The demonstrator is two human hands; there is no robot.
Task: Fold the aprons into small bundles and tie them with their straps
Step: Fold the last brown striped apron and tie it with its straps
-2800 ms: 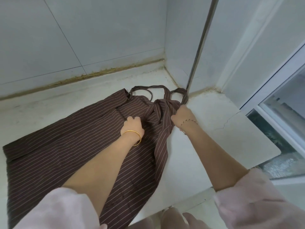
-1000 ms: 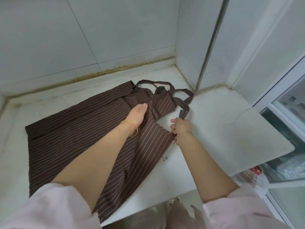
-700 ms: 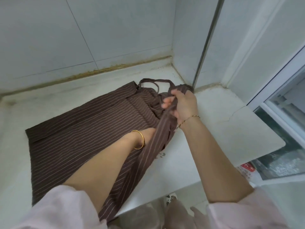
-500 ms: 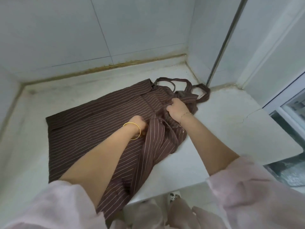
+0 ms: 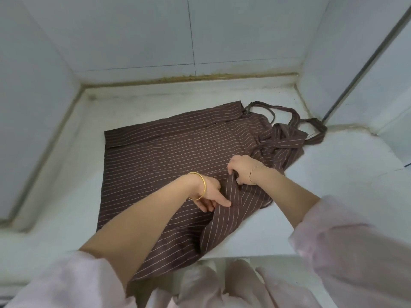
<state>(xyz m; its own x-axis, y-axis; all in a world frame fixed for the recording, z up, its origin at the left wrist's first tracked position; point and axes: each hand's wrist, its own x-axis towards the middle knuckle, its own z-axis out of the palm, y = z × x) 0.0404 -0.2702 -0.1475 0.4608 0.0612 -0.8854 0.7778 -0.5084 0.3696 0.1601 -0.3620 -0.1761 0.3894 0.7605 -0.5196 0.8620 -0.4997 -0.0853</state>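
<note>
A brown apron with thin white stripes lies spread on a white ledge. Its near part hangs over the front edge. Dark straps lie bunched at its far right corner. My right hand grips a raised fold of the cloth along the apron's right side. My left hand, with a gold bangle on the wrist, rests on the cloth just left of that fold, fingers extended toward it.
Tiled walls close the ledge at the back and left, with a grimy joint along the base. A vertical metal frame rises at the back right corner. My pink sleeves fill the lower part of the view.
The right side of the apron has been brought over toward the middle. My right hand came nearer along the fold and my left hand slid down beside it. The camera swung left.
</note>
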